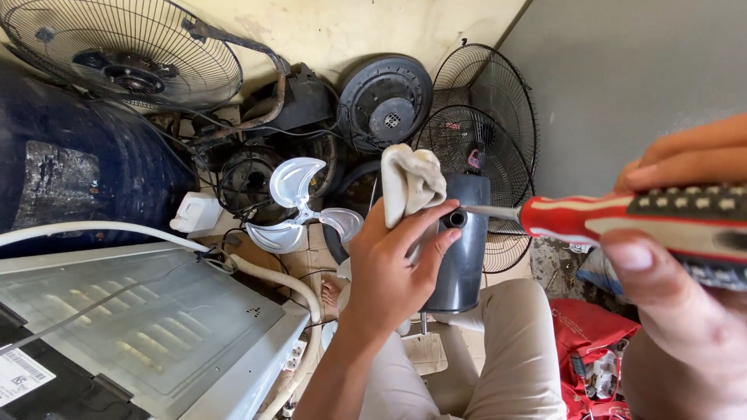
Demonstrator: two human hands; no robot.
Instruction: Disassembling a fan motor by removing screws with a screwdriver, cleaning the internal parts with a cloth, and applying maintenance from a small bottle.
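Note:
My left hand (393,268) grips a dark grey cylindrical fan motor housing (463,260) together with a cream cloth (408,180) bunched over its top. My right hand (685,257), close to the camera at the right edge, holds a screwdriver with a red, white and black handle (622,218). Its metal shaft (492,210) points left, and the tip sits at a small round hole (455,219) near the top of the housing, just by my left thumb. My legs in beige trousers (506,358) are below.
Wire fan guards (482,124) lean at the back right and another (124,54) at top left. A translucent fan blade (296,206), black motor parts (385,101), a dark blue drum (70,171), a grey metal appliance panel (140,327) and red bags (591,350) surround me.

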